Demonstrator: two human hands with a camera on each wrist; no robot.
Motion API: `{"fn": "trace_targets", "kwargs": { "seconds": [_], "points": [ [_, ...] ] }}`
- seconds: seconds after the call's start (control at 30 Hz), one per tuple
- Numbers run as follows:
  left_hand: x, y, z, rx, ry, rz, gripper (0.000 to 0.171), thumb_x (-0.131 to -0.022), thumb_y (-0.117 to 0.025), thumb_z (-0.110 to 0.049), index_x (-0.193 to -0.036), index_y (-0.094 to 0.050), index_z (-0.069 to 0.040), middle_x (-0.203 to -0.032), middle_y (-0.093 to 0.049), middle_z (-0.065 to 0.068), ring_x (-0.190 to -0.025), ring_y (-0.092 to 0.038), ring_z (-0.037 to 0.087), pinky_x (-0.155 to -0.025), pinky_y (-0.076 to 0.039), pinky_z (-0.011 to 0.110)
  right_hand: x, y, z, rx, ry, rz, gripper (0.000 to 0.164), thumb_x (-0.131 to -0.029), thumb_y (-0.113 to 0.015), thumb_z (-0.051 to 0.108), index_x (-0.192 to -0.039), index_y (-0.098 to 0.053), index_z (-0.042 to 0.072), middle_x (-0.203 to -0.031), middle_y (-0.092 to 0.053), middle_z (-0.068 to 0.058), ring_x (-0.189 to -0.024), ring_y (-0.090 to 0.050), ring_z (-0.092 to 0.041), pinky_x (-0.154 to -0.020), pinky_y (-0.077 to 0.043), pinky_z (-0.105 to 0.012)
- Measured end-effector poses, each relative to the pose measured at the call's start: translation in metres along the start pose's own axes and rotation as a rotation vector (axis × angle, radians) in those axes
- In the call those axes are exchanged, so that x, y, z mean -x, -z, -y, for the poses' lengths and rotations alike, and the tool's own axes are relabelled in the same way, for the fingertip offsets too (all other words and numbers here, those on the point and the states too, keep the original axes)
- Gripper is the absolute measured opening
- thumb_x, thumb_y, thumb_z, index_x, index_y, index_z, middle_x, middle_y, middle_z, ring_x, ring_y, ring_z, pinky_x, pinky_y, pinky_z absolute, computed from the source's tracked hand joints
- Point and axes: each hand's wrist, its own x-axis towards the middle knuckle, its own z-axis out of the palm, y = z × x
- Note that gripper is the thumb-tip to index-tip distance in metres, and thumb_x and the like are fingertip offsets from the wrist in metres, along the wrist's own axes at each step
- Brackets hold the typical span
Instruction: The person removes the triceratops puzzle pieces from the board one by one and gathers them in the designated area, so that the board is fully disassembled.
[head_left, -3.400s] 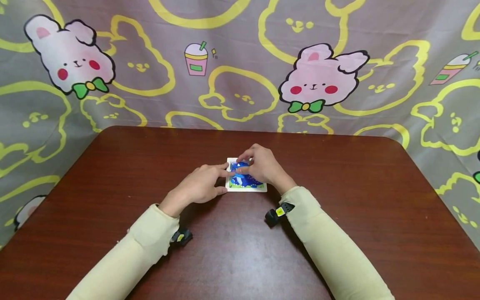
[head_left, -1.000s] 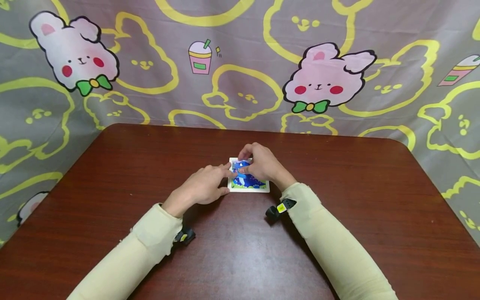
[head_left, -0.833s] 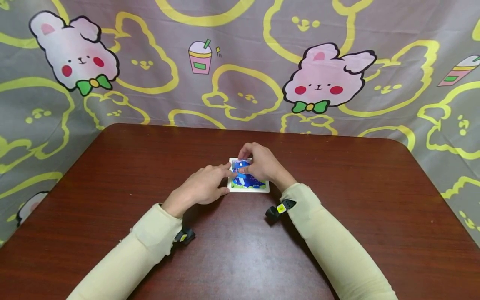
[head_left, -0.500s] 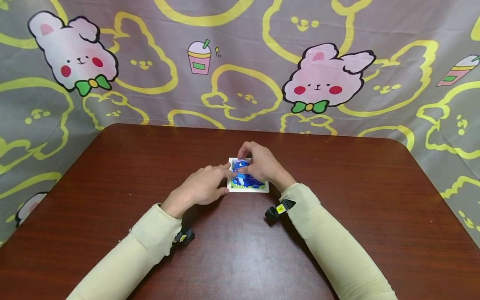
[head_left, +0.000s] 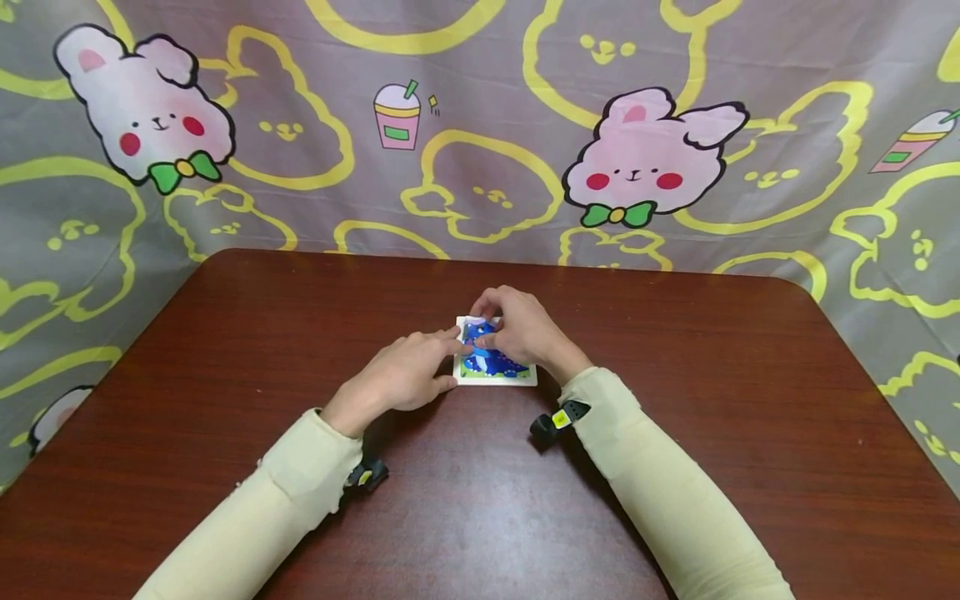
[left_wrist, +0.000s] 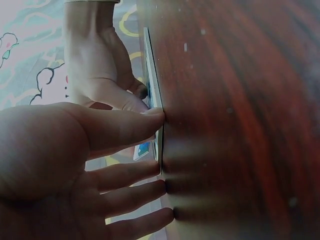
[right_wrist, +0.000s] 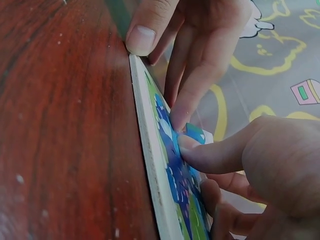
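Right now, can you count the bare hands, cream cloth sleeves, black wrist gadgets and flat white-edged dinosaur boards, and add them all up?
Bare left hand and bare right hand: 2
Cream cloth left sleeve and cream cloth right sleeve: 2
Black left wrist gadget and black right wrist gadget: 2
Flat white-edged blue dinosaur board: 1
Total: 7

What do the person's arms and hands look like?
The left sleeve and right sleeve are long and pale cream, with cuffs that look folded back. Each wrist has a small black gadget, one on the left and one on the right, both with a yellow patch. The left hand and right hand wear no gloves.
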Motion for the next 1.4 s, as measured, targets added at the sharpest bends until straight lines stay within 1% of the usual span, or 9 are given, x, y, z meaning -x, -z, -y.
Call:
{"fn": "trace_targets", "kwargs": {
  "seconds": [0.13,0.27,0.5,0.83,1.0,1.1,1.2,1.3,1.4],
  "points": [
    [-0.001,-0.001,0.000,-0.004,0.000,-0.002,0.053,-0.103,-0.072,-0.023,-0.154,-0.059,-0.021,-0.170,-0.041,0.013,-0.147,-0.053,0.039,-0.113,-0.050,0.057,0.000,0.002,-0.002,0.005,0.005,0.010,0.027,-0.090,-0.086,0.014,-0.112,-0.071,0.014,-0.110,-0.068,-0.007,-0.105,-0.064,-0.026,-0.095,-0.056,-0.042],
    [-0.001,-0.001,0.000,-0.008,-0.003,-0.004,0.054,-0.103,-0.072,-0.023,-0.154,-0.058,-0.021,-0.170,-0.041,0.012,-0.148,-0.052,0.040,-0.115,-0.048,0.058,0.000,0.003,-0.004,0.016,0.026,0.016,0.026,-0.091,-0.086,0.017,-0.110,-0.070,0.012,-0.103,-0.071,-0.006,-0.099,-0.065,-0.024,-0.090,-0.055,-0.040],
    [-0.002,0.000,0.000,-0.010,-0.006,-0.005,0.053,-0.102,-0.072,-0.023,-0.154,-0.058,-0.020,-0.170,-0.042,0.012,-0.148,-0.052,0.040,-0.116,-0.047,0.058,0.000,0.005,-0.005,0.031,0.037,0.036,0.028,-0.092,-0.085,0.021,-0.116,-0.076,0.010,-0.096,-0.075,-0.004,-0.092,-0.068,-0.022,-0.085,-0.056,-0.037],
    [-0.003,0.000,0.000,-0.019,-0.020,-0.005,0.054,-0.103,-0.071,-0.024,-0.154,-0.058,-0.018,-0.169,-0.043,0.013,-0.150,-0.050,0.039,-0.118,-0.045,0.060,-0.002,0.007,-0.007,0.020,0.016,0.039,0.031,-0.092,-0.085,0.026,-0.117,-0.079,0.008,-0.098,-0.078,-0.002,-0.092,-0.069,-0.018,-0.084,-0.057,-0.035],
    [-0.002,0.000,0.001,-0.029,-0.019,0.000,0.054,-0.103,-0.070,-0.025,-0.155,-0.057,-0.019,-0.170,-0.042,0.014,-0.151,-0.049,0.039,-0.119,-0.044,0.060,-0.003,0.010,-0.007,0.016,0.020,0.045,0.032,-0.093,-0.084,0.027,-0.117,-0.080,0.008,-0.101,-0.080,-0.003,-0.093,-0.071,-0.019,-0.085,-0.059,-0.036],
    [-0.002,0.000,0.001,-0.037,-0.024,0.000,0.055,-0.104,-0.070,-0.025,-0.156,-0.056,-0.019,-0.169,-0.042,0.014,-0.151,-0.049,0.040,-0.118,-0.045,0.060,-0.004,0.012,-0.009,0.010,0.025,0.054,0.032,-0.095,-0.082,0.030,-0.118,-0.081,0.008,-0.105,-0.081,-0.005,-0.096,-0.073,-0.020,-0.087,-0.060,-0.037],
    [-0.001,0.001,0.001,-0.026,-0.024,0.004,0.054,-0.104,-0.070,-0.027,-0.155,-0.056,-0.019,-0.169,-0.042,0.014,-0.151,-0.049,0.039,-0.118,-0.045,0.061,-0.004,0.014,-0.012,-0.007,0.025,0.068,0.034,-0.097,-0.080,0.033,-0.121,-0.080,0.009,-0.112,-0.081,-0.006,-0.100,-0.074,-0.021,-0.088,-0.061,-0.038],
    [-0.001,0.001,0.000,-0.014,-0.018,0.001,0.052,-0.103,-0.070,-0.028,-0.154,-0.059,-0.020,-0.169,-0.043,0.014,-0.151,-0.049,0.039,-0.118,-0.044,0.062,-0.003,0.015,-0.014,-0.026,0.026,0.076,0.034,-0.099,-0.077,0.033,-0.124,-0.079,0.010,-0.118,-0.080,-0.007,-0.105,-0.074,-0.022,-0.091,-0.061,-0.039],
    [-0.002,0.000,-0.001,-0.015,-0.011,-0.001,0.051,-0.103,-0.071,-0.029,-0.152,-0.060,-0.020,-0.168,-0.044,0.014,-0.150,-0.049,0.039,-0.117,-0.044,0.063,-0.002,0.015,-0.015,-0.038,0.025,0.074,0.033,-0.100,-0.075,0.033,-0.125,-0.078,0.011,-0.121,-0.079,-0.007,-0.110,-0.073,-0.023,-0.094,-0.060,-0.040]
  ]
}}
